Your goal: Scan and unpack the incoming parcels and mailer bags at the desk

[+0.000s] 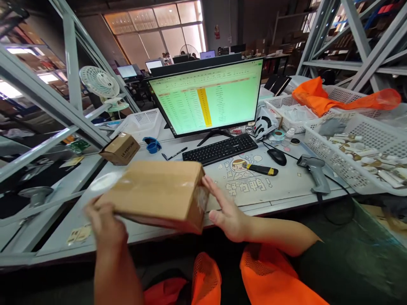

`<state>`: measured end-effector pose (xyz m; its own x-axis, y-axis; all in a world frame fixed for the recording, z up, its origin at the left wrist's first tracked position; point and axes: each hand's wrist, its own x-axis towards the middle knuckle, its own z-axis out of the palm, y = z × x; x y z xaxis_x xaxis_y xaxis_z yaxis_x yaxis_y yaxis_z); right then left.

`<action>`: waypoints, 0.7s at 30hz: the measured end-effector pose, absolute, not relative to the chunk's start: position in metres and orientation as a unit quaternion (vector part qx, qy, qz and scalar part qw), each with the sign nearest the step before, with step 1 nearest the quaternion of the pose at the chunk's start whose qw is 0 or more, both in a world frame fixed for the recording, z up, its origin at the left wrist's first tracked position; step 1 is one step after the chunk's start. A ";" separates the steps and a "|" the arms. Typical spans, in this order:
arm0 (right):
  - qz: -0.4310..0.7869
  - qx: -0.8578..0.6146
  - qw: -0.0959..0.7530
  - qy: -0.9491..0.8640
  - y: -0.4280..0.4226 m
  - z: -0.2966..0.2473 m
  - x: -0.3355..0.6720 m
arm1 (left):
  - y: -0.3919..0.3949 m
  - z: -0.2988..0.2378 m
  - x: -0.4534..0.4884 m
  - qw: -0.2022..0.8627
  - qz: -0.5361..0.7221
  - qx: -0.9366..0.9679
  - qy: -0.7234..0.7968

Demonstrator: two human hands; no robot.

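Between my two hands is a brown cardboard box (159,190), held tilted over the front part of the desk, with a strip of clear tape on it. My left hand (106,220) grips its left end, fingers bent round the corner and blurred by motion. Against the right end rests my right hand (227,212), its fingertips on the side face and its thumb apart. Just behind the box stands a smaller carton (120,148) with "LE PERFUME" printed on it.
A monitor (210,97), keyboard (221,150) and mouse (276,156) occupy the desk. Nearby lie a yellow-black cutter (262,170), a pen (174,154) and a barcode scanner (314,171). White baskets (359,161) line the right side; metal frame bars (71,63) rise at left.
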<state>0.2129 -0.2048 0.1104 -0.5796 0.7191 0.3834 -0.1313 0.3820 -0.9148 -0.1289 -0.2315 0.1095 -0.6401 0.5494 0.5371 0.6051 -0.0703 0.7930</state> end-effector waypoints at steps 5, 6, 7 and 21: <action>0.412 -0.344 0.384 -0.751 -0.206 0.088 0.243 | -0.165 0.101 -0.081 -0.047 -0.582 -0.452 -0.675; 0.409 -0.344 0.381 -0.755 -0.204 0.079 0.253 | -0.158 0.096 -0.075 -0.018 -0.578 -0.468 -0.668; 0.406 -0.339 0.381 -0.758 -0.201 0.069 0.265 | -0.153 0.091 -0.071 0.014 -0.576 -0.485 -0.658; -0.015 -0.628 0.075 -0.775 -0.052 0.007 0.408 | -0.249 0.067 0.008 0.146 -0.480 -0.785 -0.364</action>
<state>0.4077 -0.0522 0.0065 -0.2007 0.9703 0.1351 0.9748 0.2115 -0.0703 0.0078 -0.2493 0.0666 0.2753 0.4307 0.8595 0.7111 -0.6929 0.1194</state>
